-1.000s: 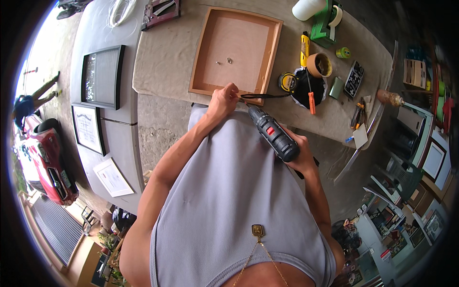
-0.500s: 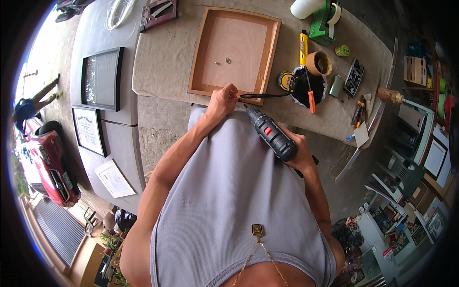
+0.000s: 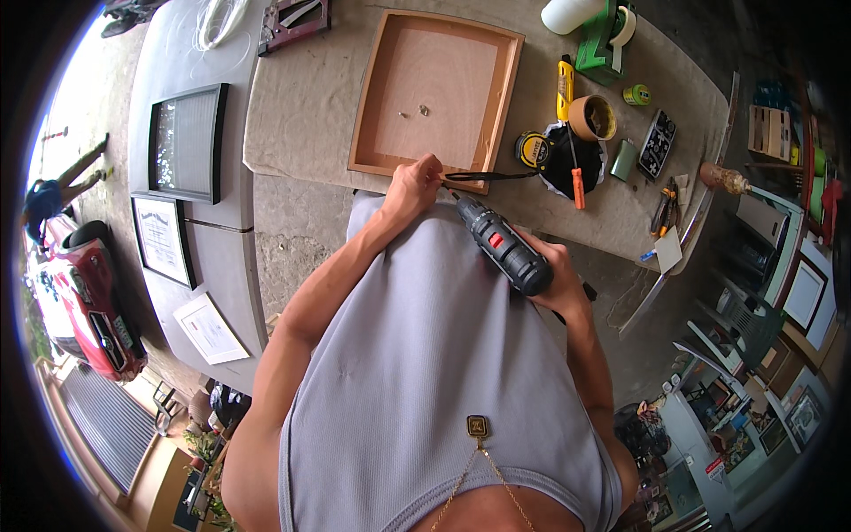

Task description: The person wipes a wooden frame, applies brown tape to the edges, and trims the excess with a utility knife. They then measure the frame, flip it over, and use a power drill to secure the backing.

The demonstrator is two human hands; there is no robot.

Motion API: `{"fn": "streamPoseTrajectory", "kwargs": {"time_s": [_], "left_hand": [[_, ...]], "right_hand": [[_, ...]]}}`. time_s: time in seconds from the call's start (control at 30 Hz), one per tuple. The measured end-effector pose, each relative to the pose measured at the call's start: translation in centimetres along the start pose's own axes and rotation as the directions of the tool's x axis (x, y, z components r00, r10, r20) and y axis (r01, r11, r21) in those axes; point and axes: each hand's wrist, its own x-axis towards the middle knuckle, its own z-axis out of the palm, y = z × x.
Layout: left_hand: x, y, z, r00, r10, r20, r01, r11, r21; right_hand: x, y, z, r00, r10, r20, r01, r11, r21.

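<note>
Shallow square wooden frame (image 3: 434, 93) with a pale backing panel, face down on the cloth-covered counter (image 3: 301, 106), straight ahead of both hands and just beyond them. Near rail closest to the body, running left to right and tilted a little lower at the right end.

Head view: left hand (image 3: 409, 184) on that near rail, fingers curled and pinched together at a small point on the wood; what is pinched too small to tell. Right hand (image 3: 557, 282) wrapped tight round the grip of a black cordless drill (image 3: 498, 245) with a red switch. Drill's long axis slanted from near right up to far left, tip just beside the left fingertips at the rail. Left hand nearer the frame, touching it; right hand set back, over the grey shirt.

Inside the frame's recess, two small screws or fittings (image 3: 415, 112) loose on the panel, well apart from the hands.

Right of the frame, on the same counter: yellow-and-black tape measure (image 3: 534, 149) with a black strap lying along the frame's corner, tan roll of tape (image 3: 591, 116), orange-handled tool (image 3: 576, 182) across a black cloth, yellow utility knife (image 3: 565, 84), green tape dispenser (image 3: 601, 44) at the far edge.

Left, on a grey surface: black-framed picture (image 3: 186, 142) and two framed certificates (image 3: 164, 238), well apart from the work.
</note>
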Motion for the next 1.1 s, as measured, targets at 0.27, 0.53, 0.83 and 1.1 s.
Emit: {"fn": "streamPoseTrajectory", "kwargs": {"time_s": [0.27, 0.53, 0.83, 1.1], "left_hand": [[0.3, -0.1, -0.6, 0.995, 0.071, 0.075, -0.075, 0.996, 0.051], [1.6, -1.2, -2.3, 0.915, 0.304, 0.266, -0.340, 0.935, 0.100], [3.3, -3.9, -2.8, 0.839, 0.444, 0.315, -0.421, 0.896, -0.142], [3.1, -4.0, -3.0, 0.859, 0.403, 0.315, -0.385, 0.915, -0.122]], "right_hand": [[1.0, -1.2, -0.2, 0.982, 0.189, 0.018, -0.189, 0.980, 0.063], [4.1, -4.6, -1.8, 0.927, 0.351, 0.133, -0.355, 0.935, 0.012], [5.7, -5.8, -2.2, 0.937, 0.329, 0.116, -0.294, 0.924, -0.243], [6.8, -7.2, -2.1, 0.934, 0.341, 0.106, -0.322, 0.933, -0.163]]}}
